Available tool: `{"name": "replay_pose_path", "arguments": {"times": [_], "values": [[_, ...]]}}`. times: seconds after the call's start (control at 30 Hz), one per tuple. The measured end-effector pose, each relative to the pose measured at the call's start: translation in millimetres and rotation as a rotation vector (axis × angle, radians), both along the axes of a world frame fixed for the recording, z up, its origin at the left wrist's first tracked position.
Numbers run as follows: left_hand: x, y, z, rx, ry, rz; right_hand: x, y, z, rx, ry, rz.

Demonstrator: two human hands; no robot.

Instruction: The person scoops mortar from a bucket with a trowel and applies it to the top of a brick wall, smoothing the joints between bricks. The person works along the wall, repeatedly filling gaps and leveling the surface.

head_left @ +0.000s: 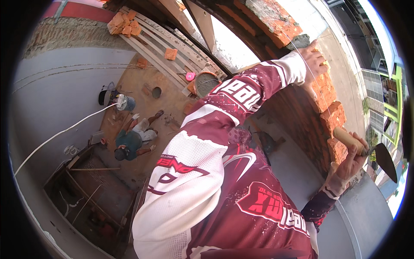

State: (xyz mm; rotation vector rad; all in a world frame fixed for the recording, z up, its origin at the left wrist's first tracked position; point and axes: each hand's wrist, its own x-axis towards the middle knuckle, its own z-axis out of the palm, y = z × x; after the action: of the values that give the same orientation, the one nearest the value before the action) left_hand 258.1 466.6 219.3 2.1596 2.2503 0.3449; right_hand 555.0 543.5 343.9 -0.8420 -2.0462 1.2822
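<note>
High on a red brick wall (332, 116), seen from the head view looking down over a maroon-and-white sleeve (241, 97). Left hand (314, 60) up at the wall's top edge, fingers curled and closed over a brick (324, 88) in the uppermost course, palm pressed against it, a taut guide string (321, 97) running just past the wrist. Right hand (350, 162) lower and further along the wall, fist wrapped tight round the wooden handle of a trowel (375, 155), thumb over the grip, the dark pointed blade jutting out past the knuckles, away from the bricks; handle end just beside the stepped edge of the courses. Hard to tell whether the blade carries any mortar. Far below, on a dusty floor, another person (131, 142) crouching near a white hose (64, 131) and a blue-grey bucket (126, 102). Further up, sloping wooden planks (155, 47) with loose brick pieces (124, 23) stacked at their top, and a round tub of grey mortar (207, 82) beside a small pink object (190, 76)
</note>
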Motion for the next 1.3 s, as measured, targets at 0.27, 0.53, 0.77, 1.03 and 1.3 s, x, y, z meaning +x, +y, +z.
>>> {"name": "replay_pose_path", "arguments": {"times": [0.27, 0.53, 0.77, 1.03, 1.3], "values": [[-6, 2, -8, 0.066, -0.043, -0.036, 26, -68, -27, 0.076, -0.261, 0.434], [-5, 0, -5, 0.054, -0.058, -0.025, -4, 0, 15, 0.535, -0.093, 0.025], [-9, -2, -11, 0.114, 0.081, 0.018, -40, 34, 12, 0.435, 0.156, 0.074], [91, -106, -111, 0.643, -0.328, 0.391, -40, 94, -37, -0.293, 0.117, 0.139], [283, -365, -247, -0.444, -1.346, 1.728, -43, 92, -90, -0.643, 0.19, 0.111]]}}
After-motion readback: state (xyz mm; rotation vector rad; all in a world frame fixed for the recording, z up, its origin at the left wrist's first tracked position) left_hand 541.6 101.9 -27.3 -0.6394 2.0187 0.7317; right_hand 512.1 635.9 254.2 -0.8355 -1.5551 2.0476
